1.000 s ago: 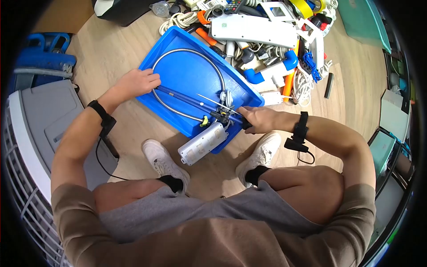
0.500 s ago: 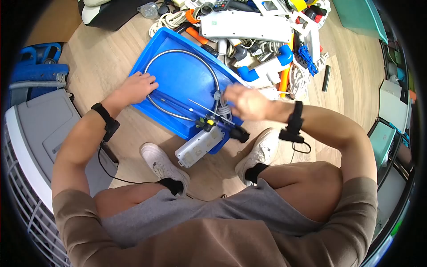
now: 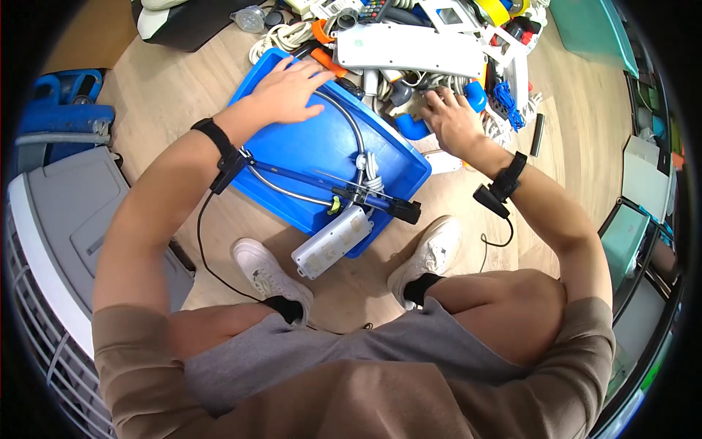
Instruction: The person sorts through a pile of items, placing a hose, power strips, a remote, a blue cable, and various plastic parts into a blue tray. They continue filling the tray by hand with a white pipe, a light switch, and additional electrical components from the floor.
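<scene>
My left hand (image 3: 292, 95) is open, its fingers spread over the far left rim of a blue tray (image 3: 292, 150). Among the piled things right of the tray, my right hand (image 3: 455, 124) has its fingers bent over a white pipe, mostly hidden beneath it, with blue elbow fittings (image 3: 413, 127) at both ends. Inside the tray lies a curved metal hose (image 3: 354, 121). Across it rests a long blue tube (image 3: 292, 174) with a black end piece. A white power strip (image 3: 333, 245) leans over the near rim, its white cord (image 3: 372, 173) bundled behind it.
Beyond the tray are a long white panel (image 3: 409, 50), an orange piece (image 3: 328, 63), coiled blue wire (image 3: 506, 102) and several cables. A black rod (image 3: 538, 134) lies on the floor at right. Teal bins (image 3: 596, 33) stand farther right; a grey case (image 3: 80, 212) is at left.
My left hand has moved from the tray's left edge to its far rim. My right hand has gone from above the tray's right side into the pile. The blue tube, blurred before, lies still.
</scene>
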The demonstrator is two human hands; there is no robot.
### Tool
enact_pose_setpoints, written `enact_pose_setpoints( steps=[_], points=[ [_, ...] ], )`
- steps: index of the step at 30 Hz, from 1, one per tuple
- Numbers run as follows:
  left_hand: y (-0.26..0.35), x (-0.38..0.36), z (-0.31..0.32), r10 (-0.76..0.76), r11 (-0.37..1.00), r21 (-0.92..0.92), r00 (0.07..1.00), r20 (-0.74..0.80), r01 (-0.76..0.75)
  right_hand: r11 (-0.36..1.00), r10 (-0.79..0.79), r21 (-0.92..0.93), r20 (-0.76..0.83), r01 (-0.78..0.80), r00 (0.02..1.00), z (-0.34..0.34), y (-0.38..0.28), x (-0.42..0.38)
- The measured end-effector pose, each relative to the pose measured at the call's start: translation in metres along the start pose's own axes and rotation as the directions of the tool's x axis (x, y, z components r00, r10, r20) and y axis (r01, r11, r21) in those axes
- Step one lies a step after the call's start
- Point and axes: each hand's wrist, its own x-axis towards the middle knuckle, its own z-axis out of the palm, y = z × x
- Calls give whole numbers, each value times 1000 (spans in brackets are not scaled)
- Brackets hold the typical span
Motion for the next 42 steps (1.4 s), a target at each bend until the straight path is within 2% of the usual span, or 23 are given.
enact_pose_setpoints(
  steps=[2,5,8,10,11,13,14,16,20,22,24,27,29,30,32,33,34,36,37,39,42],
  points=[
    [6,4,-1,-71,997,39,989,133,66,1000,14,12,-18,-14,1000,3,-1,1],
    [-3,1,1,-48,997,59,992,116,41,997,50,50,7,-51,999,3,0,1],
    [-7,-3,2,-45,996,76,994,101,37,999,18,29,-4,-18,1000,3,3,8],
    [-6,-1,-2,-87,996,35,971,222,81,1000,-13,24,41,12,999,-3,6,11],
    [-5,4,-4,-86,996,38,971,223,80,1000,-12,25,39,11,999,-2,7,12],
    [0,17,-5,-231,972,58,886,403,227,998,21,55,-4,-21,1000,1,4,15],
    [6,24,-1,-231,972,59,884,406,226,998,21,58,-4,-21,1000,2,2,15],
    [19,38,13,-388,893,-69,840,379,444,996,64,66,23,-65,998,-2,-2,16],
    [50,64,26,-440,855,-54,776,452,516,997,53,50,55,-56,997,-8,-1,21],
    [58,67,32,-500,809,-34,716,487,587,999,1,48,-11,-1,1000,-2,3,22],
    [58,66,40,-537,777,-54,705,462,627,999,-8,50,-59,10,998,4,6,21],
    [56,54,36,-508,795,-107,751,422,598,997,-43,65,-115,51,992,6,14,16],
    [60,41,25,-416,875,-163,881,223,455,990,-102,89,-107,112,989,-7,22,11],
    [61,35,18,-417,876,-162,882,222,455,990,-101,89,-108,111,989,-8,25,11],
    [63,21,6,-302,861,-390,945,124,327,976,-150,123,-201,177,968,-5,36,9],
    [60,11,8,-162,876,-461,987,-11,139,977,-149,124,-200,176,968,-2,41,9],
    [58,1,5,-161,876,-462,987,-11,138,965,-175,146,-253,216,952,0,45,9],
    [55,-16,1,131,894,-444,982,132,-60,952,-195,169,-302,254,933,0,50,7],
    [55,-25,2,133,894,-444,982,133,-61,932,-217,218,-301,289,929,-7,54,4],
    [55,-39,9,205,940,-328,924,323,-94,874,-239,362,-265,326,934,-25,60,0],
    [54,-44,20,188,957,-281,896,402,-75,872,-237,365,-270,327,933,-28,61,1]
  ],
)
